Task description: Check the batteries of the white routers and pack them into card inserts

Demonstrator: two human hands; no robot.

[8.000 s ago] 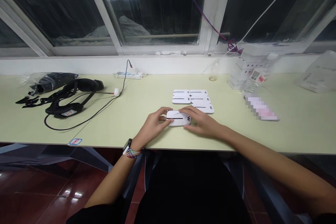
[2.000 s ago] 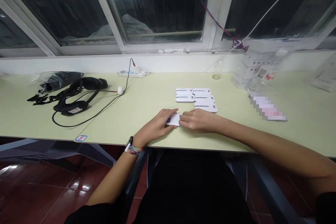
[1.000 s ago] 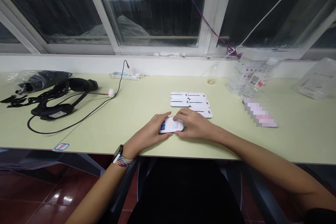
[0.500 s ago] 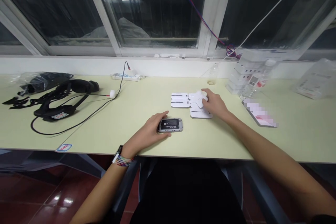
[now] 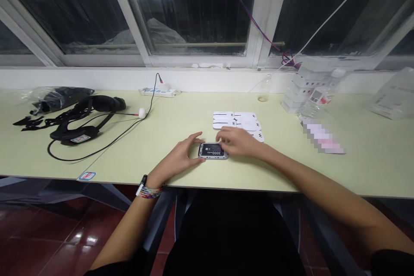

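A small device (image 5: 211,151) lies near the front edge of the pale green table (image 5: 155,138) with its back cover off and a black battery showing. My left hand (image 5: 181,157) holds its left end with curled fingers. My right hand (image 5: 237,143) hovers at the device's right end, fingers spread and blurred by motion, with nothing visible in them. Just behind the hands lie several white covers (image 5: 237,121) in a flat cluster.
A black headset with straps and cable (image 5: 82,123) lies at the left beside a plastic bag (image 5: 58,97). A power strip (image 5: 158,92) sits by the window sill. Stacked white boxes and a plastic bottle (image 5: 308,90) stand at the right, with a flat packet (image 5: 323,138) nearby.
The white back cover came off the device. My right hand carried it to the cluster of covers, then came back to the device's right end. My left hand stayed on the device.
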